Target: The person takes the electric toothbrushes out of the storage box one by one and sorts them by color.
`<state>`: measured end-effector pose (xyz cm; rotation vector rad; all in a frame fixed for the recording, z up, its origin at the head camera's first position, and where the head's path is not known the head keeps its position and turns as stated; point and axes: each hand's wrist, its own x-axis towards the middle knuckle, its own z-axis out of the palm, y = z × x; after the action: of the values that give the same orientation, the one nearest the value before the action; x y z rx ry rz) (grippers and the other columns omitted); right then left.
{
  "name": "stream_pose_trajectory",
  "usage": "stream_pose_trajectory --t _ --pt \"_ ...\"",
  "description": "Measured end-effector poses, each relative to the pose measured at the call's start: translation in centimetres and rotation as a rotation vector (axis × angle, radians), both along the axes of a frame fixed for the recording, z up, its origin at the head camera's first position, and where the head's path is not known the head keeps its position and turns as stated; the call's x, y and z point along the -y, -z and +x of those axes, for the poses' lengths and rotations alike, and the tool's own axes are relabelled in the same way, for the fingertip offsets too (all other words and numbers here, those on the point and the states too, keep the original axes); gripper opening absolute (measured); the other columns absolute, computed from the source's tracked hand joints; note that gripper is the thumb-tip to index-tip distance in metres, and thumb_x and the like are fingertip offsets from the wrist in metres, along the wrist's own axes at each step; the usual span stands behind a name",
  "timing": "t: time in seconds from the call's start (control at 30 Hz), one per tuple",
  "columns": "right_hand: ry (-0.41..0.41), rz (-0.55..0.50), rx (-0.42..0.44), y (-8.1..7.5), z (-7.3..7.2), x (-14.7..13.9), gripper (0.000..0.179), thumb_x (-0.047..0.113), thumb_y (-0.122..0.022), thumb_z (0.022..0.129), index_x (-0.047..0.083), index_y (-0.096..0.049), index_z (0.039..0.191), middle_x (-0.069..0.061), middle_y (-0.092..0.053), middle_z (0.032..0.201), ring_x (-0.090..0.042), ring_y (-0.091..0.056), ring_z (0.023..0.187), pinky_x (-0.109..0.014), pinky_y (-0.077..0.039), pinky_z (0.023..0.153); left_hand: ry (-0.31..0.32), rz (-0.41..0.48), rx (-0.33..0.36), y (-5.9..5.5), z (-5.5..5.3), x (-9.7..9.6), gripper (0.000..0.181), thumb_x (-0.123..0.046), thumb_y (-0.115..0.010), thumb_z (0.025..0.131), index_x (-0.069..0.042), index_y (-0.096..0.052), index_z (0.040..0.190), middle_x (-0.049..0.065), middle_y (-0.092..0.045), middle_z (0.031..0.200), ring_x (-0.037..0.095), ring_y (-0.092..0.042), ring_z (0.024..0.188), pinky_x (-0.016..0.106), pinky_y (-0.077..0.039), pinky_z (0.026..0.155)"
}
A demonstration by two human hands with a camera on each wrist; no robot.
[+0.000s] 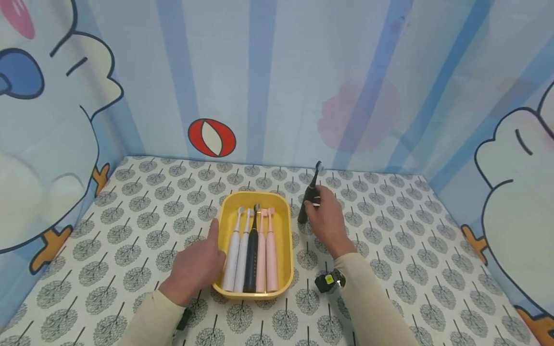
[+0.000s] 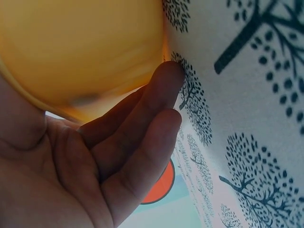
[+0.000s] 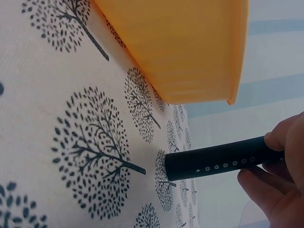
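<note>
The right hand (image 1: 326,218) held a black toothbrush (image 1: 305,211) by its handle, thumb on one side and fingers on the other; the brush leaned with its head up and away, its base near the cloth, though I cannot tell whether the two touched; a row of small symbols (image 3: 225,165) ran along the handle. This brush was outside the yellow tray (image 1: 285,245), just to its right; the left hand (image 1: 196,262) held the tray's left side, thumb at the rim and other fingers along the outer wall. Inside, side by side with heads toward the far end, lay two white toothbrushes (image 1: 231,262), a second black toothbrush (image 1: 251,262) and two pink toothbrushes (image 1: 271,262), from left to right; beneath everything spread a tree-patterned cloth (image 1: 381,293); behind rose a blue-striped backdrop (image 1: 294,72) with a red oval (image 1: 196,137) and cartoon figures (image 1: 47,158).
</note>
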<state>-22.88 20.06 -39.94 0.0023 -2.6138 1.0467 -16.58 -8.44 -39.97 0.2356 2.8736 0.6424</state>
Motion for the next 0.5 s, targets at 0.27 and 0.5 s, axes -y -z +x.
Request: stream_pose_trajectory --t 0.27,0.5 --pt "0.015 0.001 0.014 -0.04 -0.03 0.08 0.045 0.014 -0.059 0.095 0.003 -0.046 0.137 -0.011 -0.057 0.124 -0.024 -0.061 0.111 -0.035 -0.052 0.087 -0.004 0.003 0.004 0.06 -0.03 0.07 0.076 -0.020 -0.041 0.094 -0.003 -0.001 0.155 0.007 -0.048 0.059 0.021 -0.046 0.047 0.035 -0.038 0.040" --pt "0.027 -0.012 0.018 -0.07 -0.05 0.02 0.041 0.014 -0.060 0.094 0.005 -0.050 0.133 -0.008 -0.058 0.122 -0.022 -0.061 0.109 -0.035 -0.052 0.087 -0.010 0.003 0.011 0.21 -0.17 0.05 0.077 -0.020 -0.041 0.093 -0.003 -0.001 0.156 0.007 -0.049 0.059 0.021 -0.046 0.047 0.035 -0.038 0.040"
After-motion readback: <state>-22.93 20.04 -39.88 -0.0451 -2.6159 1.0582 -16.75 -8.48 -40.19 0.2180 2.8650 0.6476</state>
